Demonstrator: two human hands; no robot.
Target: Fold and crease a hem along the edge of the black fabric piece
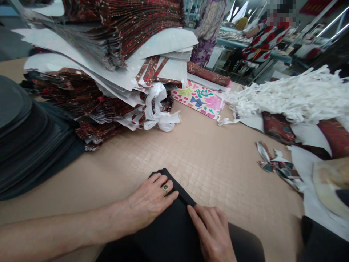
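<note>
A piece of black fabric (174,233) lies on the tan table (207,160) at the near edge, its far end folded over. My left hand (149,202), with a ring on one finger, lies flat on the fold, fingers stretched out. My right hand (212,233) rests flat on the same cloth just to the right, fingers together and pointing toward the fold. Neither hand grips the cloth.
A tall stack of dark red patterned cloth and white paper (114,54) rises at the back left. Black fabric pieces (29,142) are piled at the left. White strips (289,94) heap at the right, with scraps (278,165) nearby. A person in red-flowered clothing (268,34) stands far back.
</note>
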